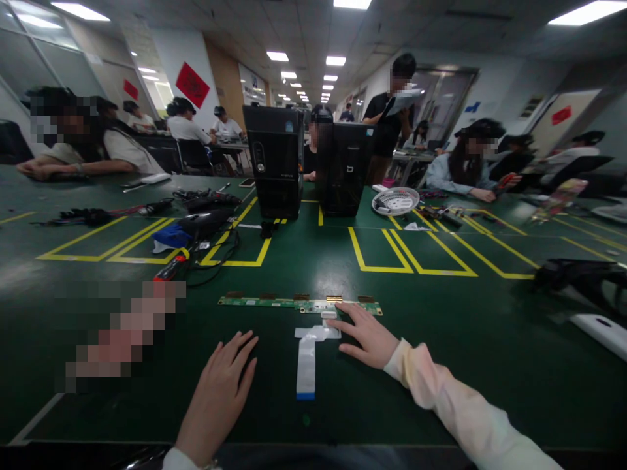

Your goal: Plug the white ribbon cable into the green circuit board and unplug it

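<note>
A long, narrow green circuit board point(274, 302) lies crosswise on the dark green table in front of me. From a white connector point(328, 315) near its right half, a flat white ribbon cable point(306, 365) runs toward me, folded at the top and blue at its near end. My right hand point(365, 334) rests at the board's right part, fingers spread, fingertips by the connector and the cable's upper end. Left of the cable, my left hand point(220, 385) lies on the table with fingers stretched out, apart from board and cable.
Two black computer towers point(277, 163) stand at the back. A screwdriver point(171, 267), a blue item point(171, 238) and black cables lie left. A white basket point(396, 201) holds small parts. Yellow tape point(382, 269) marks boxes on the table. Several people sit around; one stands behind.
</note>
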Tool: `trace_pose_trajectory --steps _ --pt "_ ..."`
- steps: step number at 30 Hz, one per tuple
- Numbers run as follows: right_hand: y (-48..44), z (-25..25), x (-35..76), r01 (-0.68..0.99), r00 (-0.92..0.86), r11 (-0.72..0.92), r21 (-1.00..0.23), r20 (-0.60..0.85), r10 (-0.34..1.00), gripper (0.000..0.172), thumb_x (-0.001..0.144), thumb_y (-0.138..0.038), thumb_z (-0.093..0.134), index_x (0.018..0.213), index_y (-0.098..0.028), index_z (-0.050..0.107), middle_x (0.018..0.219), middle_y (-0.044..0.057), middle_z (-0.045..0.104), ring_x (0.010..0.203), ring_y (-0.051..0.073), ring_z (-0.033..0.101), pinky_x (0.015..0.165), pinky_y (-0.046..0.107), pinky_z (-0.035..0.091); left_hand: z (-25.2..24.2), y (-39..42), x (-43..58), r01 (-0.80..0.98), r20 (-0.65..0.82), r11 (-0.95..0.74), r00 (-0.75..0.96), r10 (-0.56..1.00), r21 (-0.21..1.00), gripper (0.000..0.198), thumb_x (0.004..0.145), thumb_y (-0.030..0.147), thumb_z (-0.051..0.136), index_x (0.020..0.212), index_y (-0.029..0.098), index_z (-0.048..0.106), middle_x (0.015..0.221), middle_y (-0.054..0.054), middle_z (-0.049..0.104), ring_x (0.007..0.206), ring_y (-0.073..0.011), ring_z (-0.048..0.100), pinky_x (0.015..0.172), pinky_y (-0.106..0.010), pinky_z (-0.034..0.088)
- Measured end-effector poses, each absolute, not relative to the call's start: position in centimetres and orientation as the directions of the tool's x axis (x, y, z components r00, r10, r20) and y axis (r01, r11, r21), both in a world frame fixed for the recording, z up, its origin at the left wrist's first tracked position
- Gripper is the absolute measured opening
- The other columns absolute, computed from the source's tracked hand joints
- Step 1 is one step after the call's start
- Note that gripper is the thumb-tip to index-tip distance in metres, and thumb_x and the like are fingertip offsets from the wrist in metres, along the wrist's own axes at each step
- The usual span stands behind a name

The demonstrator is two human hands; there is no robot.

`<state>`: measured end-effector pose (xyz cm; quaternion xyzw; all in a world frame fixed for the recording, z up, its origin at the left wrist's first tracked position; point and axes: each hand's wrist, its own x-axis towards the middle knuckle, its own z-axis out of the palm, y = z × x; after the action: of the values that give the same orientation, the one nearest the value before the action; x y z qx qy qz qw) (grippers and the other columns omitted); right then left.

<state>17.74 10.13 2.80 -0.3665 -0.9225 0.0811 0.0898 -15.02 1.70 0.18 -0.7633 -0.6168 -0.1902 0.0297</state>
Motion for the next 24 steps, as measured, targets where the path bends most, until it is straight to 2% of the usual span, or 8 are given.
trace_pose_trajectory --steps 6,12,19,24 --pt "8.8 2.6 19.0 0.692 -0.693 0.696 -0.190 0.093 0.715 0.056 0.090 -0.054 0.042 0.140 -0.030 0.039 0.148 0.014 0.028 0.136 0.031 0.026 0.108 0.056 0.026 0.0 1.8 -15.2 0.951 0.333 -0.248 0.177 0.926 0.183 0.042 0.092 0.037 0.039 0.129 0.021 0.050 0.135 -0.008 0.054 0.129 -0.0245 0.045 0.108 -0.050 0.033" --pt "5.3 1.6 22.4 0.806 -0.571 0.581 -0.108 0.115 0.813 0.058 0.091 -0.053 0.042 0.143 -0.031 0.035 0.148 0.014 0.028 0.136 0.032 0.028 0.105 0.057 0.031 -0.2 1.7 -15.3 0.952 0.333 -0.248 0.178 0.926 0.181 0.042 0.092 0.036 0.038 0.130 0.021 0.050 0.135 -0.007 0.054 0.129 -0.0239 0.044 0.108 -0.049 0.033" --pt "0.9 -1.3 28.1 0.956 -0.287 0.290 0.036 0.314 0.905 0.053 0.093 -0.052 0.034 0.142 -0.031 0.037 0.144 0.014 0.036 0.130 0.030 0.038 0.097 0.052 0.042 -0.5 1.9 -15.4 0.949 0.342 -0.251 0.175 0.923 0.192 0.043 0.092 0.037 0.037 0.130 0.022 0.050 0.136 -0.008 0.054 0.129 -0.0249 0.044 0.108 -0.049 0.032" --pt "-1.0 -2.8 31.0 0.998 -0.046 0.026 0.063 0.352 0.935 0.059 0.092 -0.058 0.022 0.139 -0.027 0.044 0.137 0.017 0.041 0.124 0.034 0.044 0.093 0.053 0.044 -0.7 1.9 -15.7 0.949 0.343 -0.258 0.185 0.921 0.181 0.045 0.091 0.039 0.038 0.131 0.022 0.050 0.136 -0.008 0.053 0.129 -0.0257 0.045 0.108 -0.050 0.033"
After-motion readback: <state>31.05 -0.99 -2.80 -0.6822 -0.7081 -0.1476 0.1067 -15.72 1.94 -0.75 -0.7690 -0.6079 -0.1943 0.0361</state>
